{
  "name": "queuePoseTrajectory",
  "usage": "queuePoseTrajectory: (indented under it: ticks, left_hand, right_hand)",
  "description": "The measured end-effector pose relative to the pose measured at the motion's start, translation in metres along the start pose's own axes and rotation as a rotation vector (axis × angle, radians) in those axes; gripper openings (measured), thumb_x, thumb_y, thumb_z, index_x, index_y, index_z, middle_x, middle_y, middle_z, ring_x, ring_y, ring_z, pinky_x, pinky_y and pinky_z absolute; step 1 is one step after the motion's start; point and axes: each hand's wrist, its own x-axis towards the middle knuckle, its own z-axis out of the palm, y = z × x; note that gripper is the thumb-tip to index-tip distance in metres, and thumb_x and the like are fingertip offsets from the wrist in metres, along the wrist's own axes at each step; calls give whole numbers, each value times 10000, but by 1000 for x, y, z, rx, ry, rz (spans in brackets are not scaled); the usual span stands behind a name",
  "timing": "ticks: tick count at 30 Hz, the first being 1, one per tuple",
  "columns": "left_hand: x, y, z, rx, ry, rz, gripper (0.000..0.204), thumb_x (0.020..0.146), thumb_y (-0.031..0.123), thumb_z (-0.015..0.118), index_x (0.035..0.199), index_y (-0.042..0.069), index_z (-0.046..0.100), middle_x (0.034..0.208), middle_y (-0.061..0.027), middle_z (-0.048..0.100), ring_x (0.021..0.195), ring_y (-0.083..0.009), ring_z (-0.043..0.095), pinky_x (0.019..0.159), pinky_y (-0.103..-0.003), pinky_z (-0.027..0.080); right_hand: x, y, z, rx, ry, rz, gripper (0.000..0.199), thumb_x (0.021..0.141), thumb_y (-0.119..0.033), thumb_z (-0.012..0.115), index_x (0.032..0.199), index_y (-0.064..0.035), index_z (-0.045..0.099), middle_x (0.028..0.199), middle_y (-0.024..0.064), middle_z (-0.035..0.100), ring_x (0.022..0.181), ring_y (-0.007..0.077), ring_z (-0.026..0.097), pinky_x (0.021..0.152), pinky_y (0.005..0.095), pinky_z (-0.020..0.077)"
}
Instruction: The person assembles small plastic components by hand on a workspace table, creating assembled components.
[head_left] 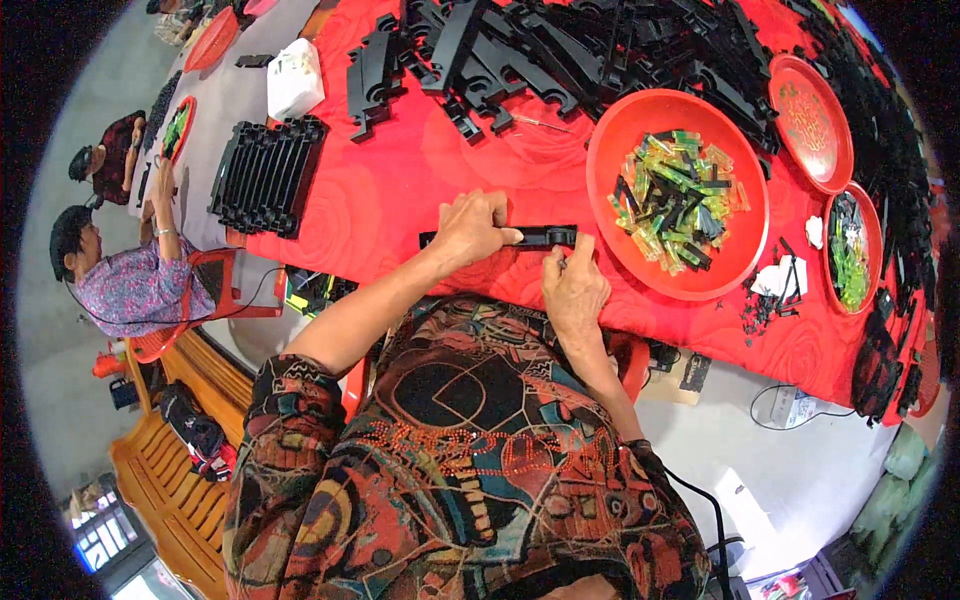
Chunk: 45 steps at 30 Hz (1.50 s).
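Note:
A long black plastic part (pixel 535 237) lies across the red tablecloth close to the table's front edge. My left hand (pixel 472 228) is closed over its left portion, thumb toward the middle. At the right end, the fingers of my right hand (pixel 577 285) are pressed against the part. Just right of my hands stands a round red basin (pixel 612 130) holding clear yellow-green strips (pixel 655 235) and small black pieces. Beyond my hands is a big heap of similar black plastic parts (pixel 560 60).
A neat row of black parts (pixel 265 180) sits at the left, near a white tissue pack (pixel 296 80). Two smaller red trays (pixel 783 150) (pixel 876 215) stand at right, beside white paper (pixel 780 280) and black scraps. Other people (pixel 130 265) sit at the far left.

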Motion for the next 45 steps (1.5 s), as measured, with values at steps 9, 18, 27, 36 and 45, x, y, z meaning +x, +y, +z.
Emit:
queuePoseTrajectory:
  ticks: [9,18,27,36,45]
  left_hand:
    - [4,7,-1,53,-9,7,313,671,286,751,724,61,541,761,-99,566,821,-295,557,681,-446,373]
    - [19,-1,-11,60,-190,-15,337,662,311,749,720,57,536,732,-111,595,797,-296,584,664,-469,394]
    - [11,5,-9,122,-178,-27,325,682,313,740,758,60,551,742,-116,607,801,-304,588,679,-458,403]
    - [6,9,-6,178,-57,9,320,685,301,735,770,49,558,790,-135,603,855,-316,580,702,-464,413]
    - [2,9,-10,127,-46,20,326,655,317,744,711,40,582,731,-132,623,756,-319,608,627,-448,431]
  right_hand:
    - [4,-2,3,-13,11,19,292,771,-130,602,989,9,468,566,202,557,524,376,581,452,462,442]
    - [5,1,8,-79,24,10,309,767,-133,610,1009,-12,460,593,178,577,535,360,594,460,455,459]
    - [4,6,14,-102,89,-73,317,748,-152,617,995,-11,477,513,130,542,452,316,577,396,418,458]
    - [4,2,10,-79,49,-27,351,757,-141,618,1043,-12,462,591,185,579,543,361,601,462,453,456]
    - [3,7,10,-98,33,-66,360,760,-159,621,1044,-18,452,600,181,575,533,367,594,447,455,458]
